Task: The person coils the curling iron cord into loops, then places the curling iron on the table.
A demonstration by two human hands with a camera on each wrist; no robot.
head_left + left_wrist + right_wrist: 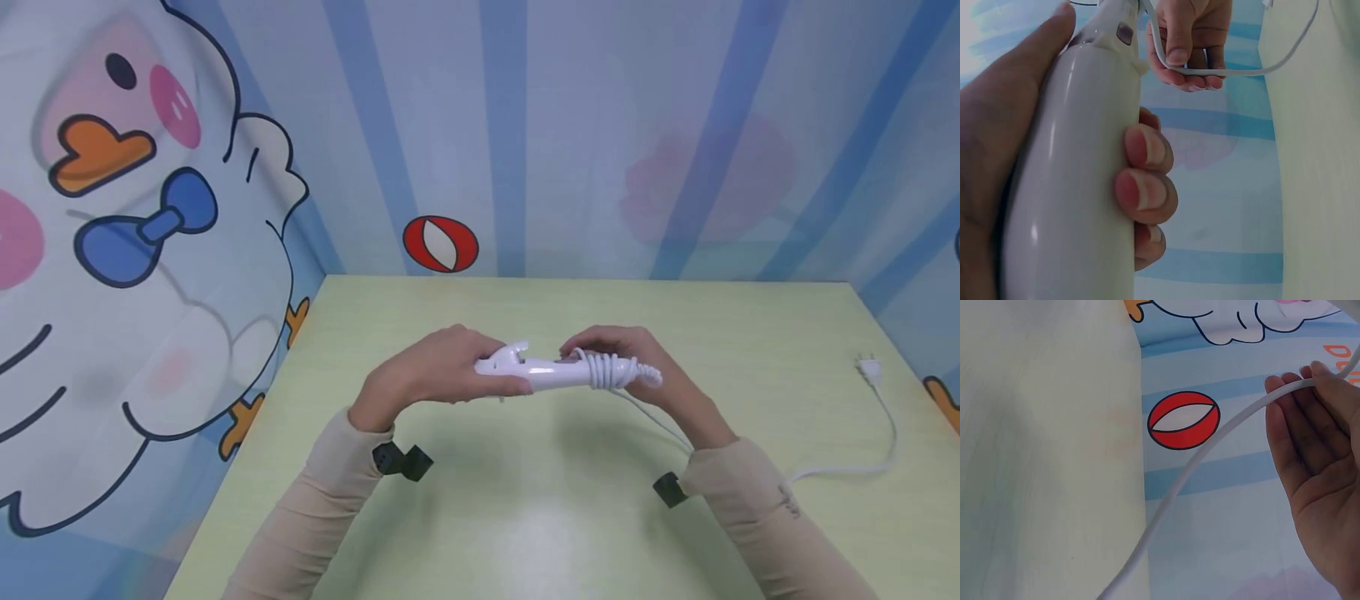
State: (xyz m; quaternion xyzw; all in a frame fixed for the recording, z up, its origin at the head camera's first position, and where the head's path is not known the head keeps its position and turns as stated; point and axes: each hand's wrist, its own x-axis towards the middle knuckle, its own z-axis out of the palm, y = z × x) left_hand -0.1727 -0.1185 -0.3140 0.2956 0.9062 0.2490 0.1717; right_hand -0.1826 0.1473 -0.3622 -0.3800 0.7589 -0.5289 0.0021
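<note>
My left hand (446,367) grips a white curling iron (551,375) above the table, its fingers wrapped round the thick smooth body (1072,169). A small raised lever (512,353) shows by the left thumb. Several turns of white cord (602,371) lie round the slimmer right end of the iron. Just behind that end is my right hand (637,346), pinching a loose stretch of the cord (1191,465) between thumb and fingers. The far end of the iron is hidden by the left hand in the head view.
The cord runs under the right forearm to a two-pin plug (868,368) lying at the right of the pale table (540,525). A printed cloth (570,150) with a cartoon bird hangs behind and on the left. A small black camera sits at each wrist.
</note>
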